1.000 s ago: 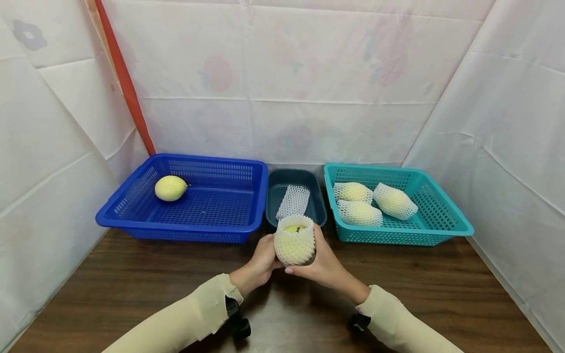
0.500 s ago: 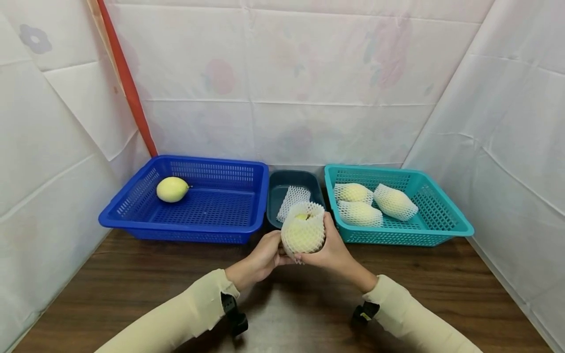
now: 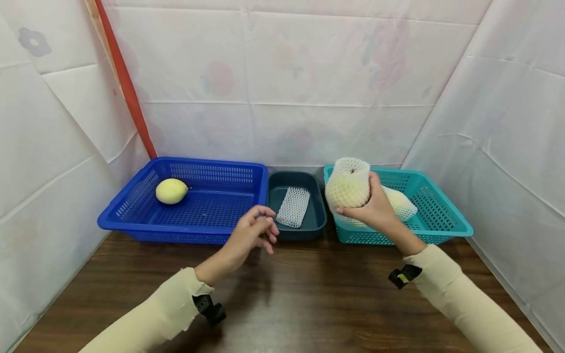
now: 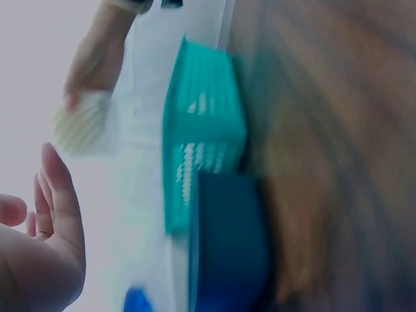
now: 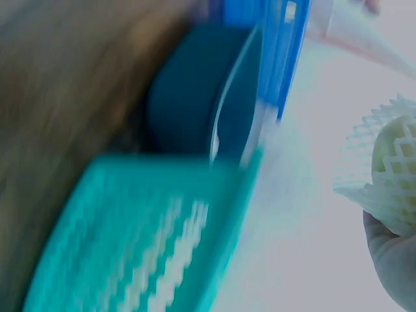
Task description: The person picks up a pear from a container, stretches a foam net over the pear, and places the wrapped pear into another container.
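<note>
My right hand (image 3: 380, 210) grips a pale yellow melon (image 3: 348, 190) in a white foam net, up over the left part of the teal basket (image 3: 441, 235). The net's open end points up, and the melon's stem shows inside it. In the right wrist view the thumb side of that hand lies under the netted melon (image 5: 398, 172). My left hand (image 3: 247, 236) holds nothing; its fingers are loosely bent in front of the small dark tray (image 3: 304, 235). One flat foam net (image 3: 294, 207) lies in that tray.
A bare yellow melon (image 3: 171, 191) lies in the blue basket (image 3: 176, 227) on the left. Another netted melon (image 3: 399, 203) shows in the teal basket; my right hand and its load hide others. White cloth (image 3: 282, 132) walls the brown table (image 3: 304, 304) behind and at both sides.
The netted melon was between both hands in front of the tray. My left hand has let go and drawn left; my right hand has carried the melon up and right over the teal basket.
</note>
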`<state>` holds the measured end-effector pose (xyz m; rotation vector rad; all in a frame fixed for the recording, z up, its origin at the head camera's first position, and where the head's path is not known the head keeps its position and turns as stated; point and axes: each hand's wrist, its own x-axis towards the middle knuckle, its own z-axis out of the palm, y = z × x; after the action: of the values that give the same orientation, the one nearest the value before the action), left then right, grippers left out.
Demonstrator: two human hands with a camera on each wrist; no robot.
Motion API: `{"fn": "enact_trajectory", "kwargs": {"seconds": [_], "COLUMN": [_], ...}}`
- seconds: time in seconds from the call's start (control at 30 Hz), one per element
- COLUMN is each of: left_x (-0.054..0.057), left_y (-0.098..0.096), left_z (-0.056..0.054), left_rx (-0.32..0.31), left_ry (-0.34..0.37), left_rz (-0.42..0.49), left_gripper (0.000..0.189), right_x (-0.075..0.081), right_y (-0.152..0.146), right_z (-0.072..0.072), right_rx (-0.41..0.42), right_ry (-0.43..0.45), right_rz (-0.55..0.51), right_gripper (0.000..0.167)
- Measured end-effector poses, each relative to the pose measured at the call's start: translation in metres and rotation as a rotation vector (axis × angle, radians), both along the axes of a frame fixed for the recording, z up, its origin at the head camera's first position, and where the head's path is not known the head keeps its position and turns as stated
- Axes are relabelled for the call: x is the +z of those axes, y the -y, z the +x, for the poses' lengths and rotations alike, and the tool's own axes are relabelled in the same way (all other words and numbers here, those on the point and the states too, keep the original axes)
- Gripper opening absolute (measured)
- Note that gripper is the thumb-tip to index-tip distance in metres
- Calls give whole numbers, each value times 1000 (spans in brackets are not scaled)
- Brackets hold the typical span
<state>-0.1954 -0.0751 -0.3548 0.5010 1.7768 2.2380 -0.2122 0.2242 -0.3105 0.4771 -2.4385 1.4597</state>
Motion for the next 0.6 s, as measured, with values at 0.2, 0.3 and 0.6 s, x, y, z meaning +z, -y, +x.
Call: {"fn": "enact_trajectory", "kwargs": {"seconds": [0.2,0.3,0.6], "left_x": [11,9,-9], "left_y": [37,54,71], "left_z": [-25,-33,-39], "left_rx": [136,164,226], "left_ry": [-145,-267,-662], "left_rz": [-277,-552,-1147], "left_gripper": [15,16,23], "right_x": [6,4,-4], "right_y": [-46,-68,-125], "right_z": [-12,-16,-22], "right_rx": [-114,-150,-177], "right_ry": [-38,-28,51], "right_rz": [138,209,400], "right_gripper": [85,89,95]}}
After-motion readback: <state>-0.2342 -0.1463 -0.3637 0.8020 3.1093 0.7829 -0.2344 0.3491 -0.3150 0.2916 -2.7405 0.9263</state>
